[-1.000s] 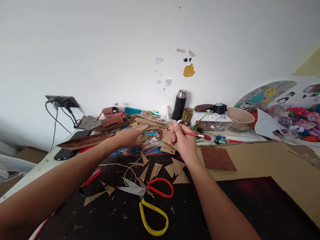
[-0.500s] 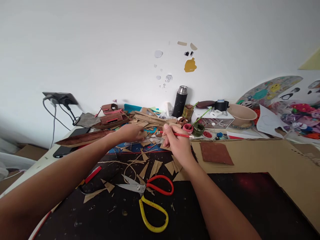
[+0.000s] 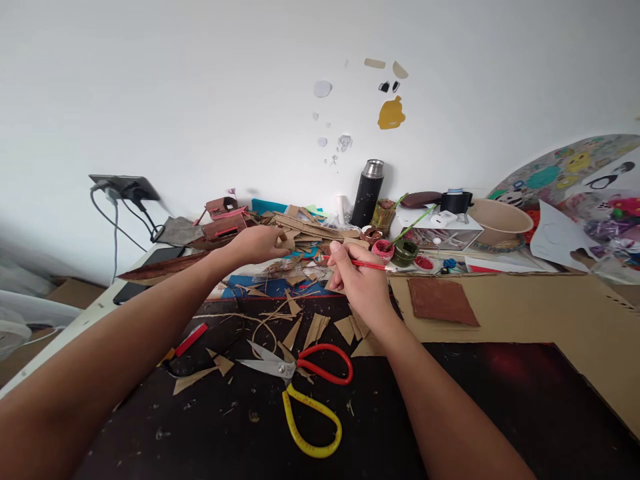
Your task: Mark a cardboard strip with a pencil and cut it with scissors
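Observation:
My right hand [image 3: 361, 280] is closed around a thin red paintbrush [image 3: 367, 265], which lies crosswise in the fingers beside the paint jars. My left hand [image 3: 257, 244] reaches over a pile of cardboard scraps [image 3: 313, 229]. Its fingers are closed at a small tan cardboard scrap [image 3: 287, 245], partly hidden by the hand. Below both hands, large scissors [image 3: 286, 371] with one red and one yellow handle lie spread on the dark board. Brown-painted cardboard pieces [image 3: 225, 225] stand left of the pile, near my left wrist.
A pink paint jar [image 3: 383, 251] and a green paint jar [image 3: 405, 252] stand right of my right hand. Behind are a black flask [image 3: 369, 193] and a beige bowl [image 3: 500, 221]. A brown-painted square [image 3: 443, 301] lies on cardboard. A red cutter [image 3: 191, 339] lies at left.
My left hand has moved up and back over the scrap pile, and a tan scrap now shows at its fingertips. My right hand keeps its hold on the paintbrush. The view has shifted slightly.

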A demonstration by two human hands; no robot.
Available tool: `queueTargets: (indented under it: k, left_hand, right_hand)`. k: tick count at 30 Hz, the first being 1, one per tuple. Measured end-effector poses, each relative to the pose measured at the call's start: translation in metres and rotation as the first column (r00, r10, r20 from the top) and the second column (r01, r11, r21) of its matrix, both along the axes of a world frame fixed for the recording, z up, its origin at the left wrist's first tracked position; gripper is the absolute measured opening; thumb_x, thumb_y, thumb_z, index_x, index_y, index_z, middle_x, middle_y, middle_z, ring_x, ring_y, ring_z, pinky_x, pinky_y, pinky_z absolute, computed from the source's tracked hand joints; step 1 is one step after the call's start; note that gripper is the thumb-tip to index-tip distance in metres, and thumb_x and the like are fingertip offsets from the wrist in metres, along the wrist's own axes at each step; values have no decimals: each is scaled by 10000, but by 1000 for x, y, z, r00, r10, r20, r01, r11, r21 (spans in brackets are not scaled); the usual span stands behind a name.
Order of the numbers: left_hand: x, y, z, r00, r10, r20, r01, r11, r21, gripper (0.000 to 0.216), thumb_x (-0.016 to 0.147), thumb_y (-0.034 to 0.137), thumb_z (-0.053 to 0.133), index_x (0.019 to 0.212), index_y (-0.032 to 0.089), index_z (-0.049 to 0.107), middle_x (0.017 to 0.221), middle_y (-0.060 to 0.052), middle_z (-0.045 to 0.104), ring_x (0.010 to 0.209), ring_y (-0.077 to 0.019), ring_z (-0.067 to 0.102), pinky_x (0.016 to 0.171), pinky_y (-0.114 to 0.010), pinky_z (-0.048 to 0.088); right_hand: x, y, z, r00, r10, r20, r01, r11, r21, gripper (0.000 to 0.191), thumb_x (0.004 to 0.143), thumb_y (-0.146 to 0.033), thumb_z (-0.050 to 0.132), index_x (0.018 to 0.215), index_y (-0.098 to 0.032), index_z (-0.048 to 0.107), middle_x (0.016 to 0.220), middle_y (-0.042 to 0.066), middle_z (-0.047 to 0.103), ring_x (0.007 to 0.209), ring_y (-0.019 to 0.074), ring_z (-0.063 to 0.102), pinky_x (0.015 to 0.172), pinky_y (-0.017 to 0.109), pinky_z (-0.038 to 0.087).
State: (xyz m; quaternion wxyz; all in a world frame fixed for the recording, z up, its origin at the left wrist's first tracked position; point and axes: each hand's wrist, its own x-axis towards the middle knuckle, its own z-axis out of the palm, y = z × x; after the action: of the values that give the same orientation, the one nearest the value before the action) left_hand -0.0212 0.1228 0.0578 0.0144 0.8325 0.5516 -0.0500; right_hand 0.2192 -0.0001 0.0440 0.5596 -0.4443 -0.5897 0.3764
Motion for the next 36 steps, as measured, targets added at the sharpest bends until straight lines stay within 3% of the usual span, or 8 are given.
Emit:
queueTargets:
  k: [7, 14, 17, 21, 24, 30, 32, 36]
  left_hand:
    - [-13, 5, 7, 997, 2, 76, -2, 1000, -10, 605, 914, 624, 576, 1292, 180, 740, 1155, -133, 817, 1029, -311, 745, 831, -342, 526]
    - [-4, 3, 15, 990, 30, 140, -18, 996, -82, 578, 895, 611, 619, 1249, 178, 764, 1189, -142, 814, 1078, -324, 744, 837, -340, 527]
    - [2, 0, 8, 986, 33, 161, -21, 997, -74, 595, 909, 617, 613, 1269, 166, 759, 1165, -154, 814, 1063, -331, 751, 828, -345, 528]
    - [2, -11, -3, 976, 36, 214, -21, 997, -70, 735, 949, 649, 572, 1464, 129, 633, 1098, -153, 814, 1012, -323, 765, 815, -348, 533]
    - [-12, -19, 8, 970, 41, 239, -29, 998, -52, 673, 979, 615, 548, 1453, 146, 636, 1083, -150, 814, 1011, -323, 759, 822, -362, 536]
    - [-62, -40, 52, 969, 30, 247, -32, 999, 5, 418, 969, 513, 570, 1231, 239, 746, 1131, -98, 810, 987, -277, 739, 839, -357, 542]
    - [-77, -49, 53, 976, 83, 203, -81, 997, -17, 391, 958, 506, 578, 1192, 247, 756, 1080, -90, 814, 950, -276, 741, 809, -353, 536]
    - [-106, -62, 36, 990, 135, 51, -129, 987, -100, 414, 906, 502, 614, 1194, 240, 754, 1115, -105, 816, 965, -298, 746, 783, -351, 528]
  right_hand:
    - [-1, -1, 1, 999, 8, 50, -9, 1000, 4, 515, 1034, -665, 581, 760, -235, 653, 494, -28, 588, 455, 156, 619, 480, 241, 460]
    - [-5, -3, -1, 994, 33, 100, -33, 999, 2, 554, 1034, -696, 547, 746, -231, 635, 481, -29, 586, 418, 150, 601, 470, 240, 448]
    - [-5, -4, 0, 993, 23, 117, -25, 999, 22, 544, 1041, -689, 541, 765, -232, 644, 488, -23, 599, 430, 158, 610, 486, 244, 465]
    - [-2, -4, 3, 997, -12, 78, 9, 999, 41, 542, 1034, -688, 558, 753, -230, 635, 479, -32, 576, 452, 162, 629, 510, 243, 482]
    - [-3, -3, 1, 997, 7, 79, -10, 999, 31, 550, 1032, -699, 548, 758, -230, 641, 478, -31, 577, 437, 162, 614, 489, 243, 478]
    - [-5, -4, -2, 994, -3, 110, -1, 999, 40, 547, 1029, -696, 553, 759, -231, 653, 492, -20, 599, 440, 165, 600, 484, 251, 469]
    - [-4, -5, -2, 996, 3, 90, -7, 999, 51, 517, 1038, -668, 569, 768, -234, 647, 504, -23, 598, 469, 172, 622, 513, 258, 485]
    - [-5, -4, -4, 994, 14, 110, -20, 998, 55, 516, 1041, -669, 565, 759, -243, 634, 507, -24, 583, 470, 183, 617, 501, 274, 483]
